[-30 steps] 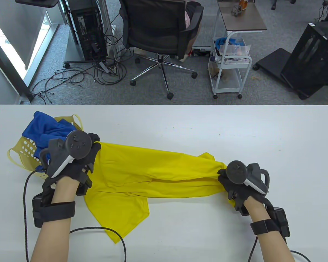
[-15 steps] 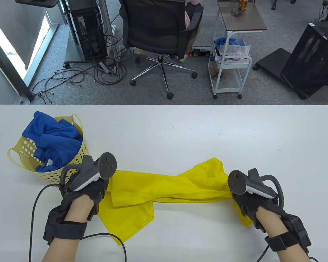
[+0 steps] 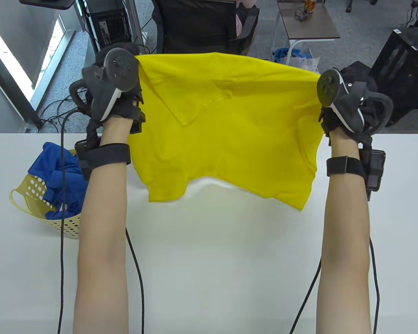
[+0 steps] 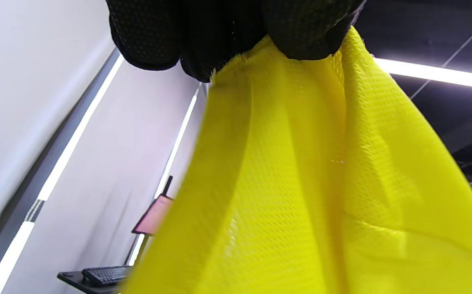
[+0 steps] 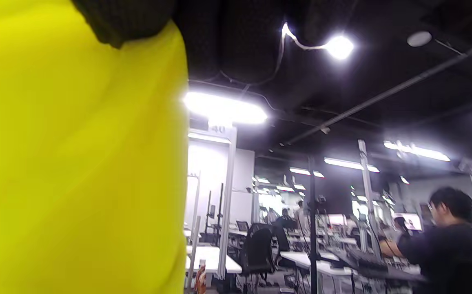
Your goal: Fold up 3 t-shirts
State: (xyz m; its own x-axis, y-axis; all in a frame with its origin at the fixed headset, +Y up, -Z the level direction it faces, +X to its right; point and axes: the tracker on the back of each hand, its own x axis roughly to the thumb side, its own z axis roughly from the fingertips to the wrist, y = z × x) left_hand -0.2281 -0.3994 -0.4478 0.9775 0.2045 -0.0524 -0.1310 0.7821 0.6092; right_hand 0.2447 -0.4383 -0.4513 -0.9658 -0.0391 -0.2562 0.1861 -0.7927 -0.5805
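both hands, left hand [image 3: 116,87] and right hand [image 3: 348,101], gripping raised yellow t-shirt [image 3: 230,125]

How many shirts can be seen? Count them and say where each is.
2. The yellow shirt hangs spread between the left hand and right hand, above the table. The blue shirt sits crumpled in the basket. More may hide underneath.

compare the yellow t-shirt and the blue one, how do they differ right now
The yellow t-shirt hangs spread out in the air above the table; the blue t-shirt sits crumpled in the yellow basket. The left hand and right hand each grip a top corner of the yellow one; nothing touches the blue one. Neither is folded yet.
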